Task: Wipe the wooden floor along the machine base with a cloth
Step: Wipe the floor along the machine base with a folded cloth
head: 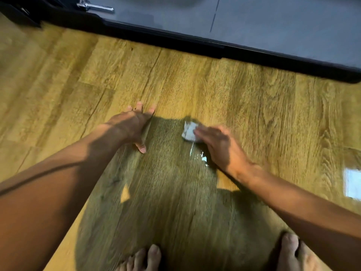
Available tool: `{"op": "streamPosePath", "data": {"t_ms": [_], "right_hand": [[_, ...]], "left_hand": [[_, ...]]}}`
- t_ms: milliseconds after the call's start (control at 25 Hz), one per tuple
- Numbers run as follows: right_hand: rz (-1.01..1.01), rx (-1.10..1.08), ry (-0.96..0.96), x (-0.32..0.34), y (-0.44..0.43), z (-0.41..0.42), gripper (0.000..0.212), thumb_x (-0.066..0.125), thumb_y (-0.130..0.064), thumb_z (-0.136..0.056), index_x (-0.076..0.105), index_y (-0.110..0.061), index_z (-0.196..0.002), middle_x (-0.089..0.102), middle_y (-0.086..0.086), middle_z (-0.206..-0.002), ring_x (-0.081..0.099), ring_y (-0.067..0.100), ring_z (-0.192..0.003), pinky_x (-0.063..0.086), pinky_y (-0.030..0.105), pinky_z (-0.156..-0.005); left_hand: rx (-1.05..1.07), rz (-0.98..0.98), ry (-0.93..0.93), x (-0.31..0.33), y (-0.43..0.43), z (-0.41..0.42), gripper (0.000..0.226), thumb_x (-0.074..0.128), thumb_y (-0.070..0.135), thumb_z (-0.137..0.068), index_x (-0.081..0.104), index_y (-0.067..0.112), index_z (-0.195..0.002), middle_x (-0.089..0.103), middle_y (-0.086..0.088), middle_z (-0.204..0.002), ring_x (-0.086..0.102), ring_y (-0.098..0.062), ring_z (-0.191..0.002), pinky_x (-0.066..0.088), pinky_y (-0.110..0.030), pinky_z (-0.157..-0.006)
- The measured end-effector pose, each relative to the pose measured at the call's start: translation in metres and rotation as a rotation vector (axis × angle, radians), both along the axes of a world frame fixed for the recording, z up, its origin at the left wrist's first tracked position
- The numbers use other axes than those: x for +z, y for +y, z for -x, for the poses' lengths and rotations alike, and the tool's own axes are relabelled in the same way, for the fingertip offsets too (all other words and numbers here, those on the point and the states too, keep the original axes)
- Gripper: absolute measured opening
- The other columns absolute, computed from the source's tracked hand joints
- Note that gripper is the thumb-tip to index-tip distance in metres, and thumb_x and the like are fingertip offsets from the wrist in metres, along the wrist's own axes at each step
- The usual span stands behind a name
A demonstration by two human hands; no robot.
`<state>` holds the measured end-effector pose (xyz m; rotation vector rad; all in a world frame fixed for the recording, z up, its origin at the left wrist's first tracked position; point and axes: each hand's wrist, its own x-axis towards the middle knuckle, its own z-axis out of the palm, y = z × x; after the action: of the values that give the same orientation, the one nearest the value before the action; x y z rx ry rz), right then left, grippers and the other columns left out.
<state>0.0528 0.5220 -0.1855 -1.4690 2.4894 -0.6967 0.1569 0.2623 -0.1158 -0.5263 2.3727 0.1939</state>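
Starting at the left end of the machine base (pixel 195 44), spotting a chrome lever (pixel 95 6) poking out just beyond its dark edge. Planting the left hand (pixel 134 126) flat on the wooden floor (pixel 254 104), well short of the machine base, fingers spread wide and holding nothing, purely propping the body.

Moving right now: pressing the cloth (pixel 189 132), a small pale wad, down onto the boards, likewise well short of the machine base. Covering its right half with the right hand (pixel 220 147), fingers fairly straight, pushing rather than pinching as far as the blur allows telling. Leaving a shiny wet streak (pixel 203 158) just on the side of the cloth away from the machine base.

Judging the step as wiping under way, but not yet tight against the base. To do it well, probably: working the cloth up until touching that dark edge, then running parallel to it under steady, even pressure, overlapping the passes, lifting the streak rather than smearing it, and minding the propping hand on damp boards.

Finishing far right, on the near side of the machine base, with a bright reflection (pixel 351 184) glaring off the floor.
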Motion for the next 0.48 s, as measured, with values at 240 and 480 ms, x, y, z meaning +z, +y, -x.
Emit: {"op": "streamPosePath", "data": {"t_ms": [240,480], "right_hand": [[0.048,0.323,0.019,0.008,0.000,-0.020,0.043,0.068,0.005,-0.079,0.064,-0.011,-0.119,0.066,0.004,-0.120,0.063,0.026,-0.103,0.050,0.040,-0.090],[0.118,0.203,0.079,0.009,-0.006,-0.047,0.036,0.065,-0.001,-0.079,0.066,-0.012,-0.114,0.067,0.005,-0.117,0.063,0.030,-0.098,0.053,0.041,-0.084]], "left_hand": [[-0.047,0.059,0.010,-0.002,0.001,-0.008,0.139,0.089,0.041,-0.052,-0.009,0.034,-0.150,-0.013,-0.006,-0.158,0.003,-0.032,-0.145,0.024,-0.045,-0.111],[-0.005,0.120,-0.030,-0.001,-0.001,-0.011,0.143,0.086,0.051,-0.049,-0.016,0.032,-0.149,-0.017,-0.012,-0.157,-0.001,-0.039,-0.144,0.027,-0.053,-0.108]]}}
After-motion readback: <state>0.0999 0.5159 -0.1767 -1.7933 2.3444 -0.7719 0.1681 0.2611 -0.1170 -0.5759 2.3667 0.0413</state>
